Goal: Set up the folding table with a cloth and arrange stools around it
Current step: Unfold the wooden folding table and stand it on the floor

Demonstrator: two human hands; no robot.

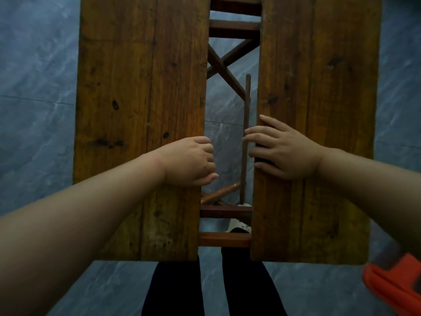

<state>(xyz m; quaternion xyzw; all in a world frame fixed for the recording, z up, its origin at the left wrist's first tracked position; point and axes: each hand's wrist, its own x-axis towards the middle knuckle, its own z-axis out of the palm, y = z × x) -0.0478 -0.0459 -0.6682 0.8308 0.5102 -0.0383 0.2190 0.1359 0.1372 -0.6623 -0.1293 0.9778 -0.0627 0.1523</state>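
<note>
Head view, looking straight down over the folding table, which stands on a grey marbled floor. Its wooden top shows as two halves: the left board on the left of the scene and the right board on the right, separated by a long open gap running from near to far.

Through the gap the dark frame is visible: crossbars at the near and far ends, crossed braces toward the far end, and a thin upright rod close to the right board's inner edge.

Left hand: curled closed over the inner edge of the left board, fingers wrapped down into the gap, thumb lying along the near side. It is gripping that edge.

Right hand: lies flat on the right board at its inner edge, fingers spread and extended, the tips reaching past the edge into the gap. Not closed on anything; whether the tips touch the rod cannot be told.

Both forearms enter from the near corners. Dark trouser legs and part of a light shoe show below the near end of the table. An orange cloth sits at the near right corner of the frame, blurred, beside the right arm. Stools are not visible.
</note>
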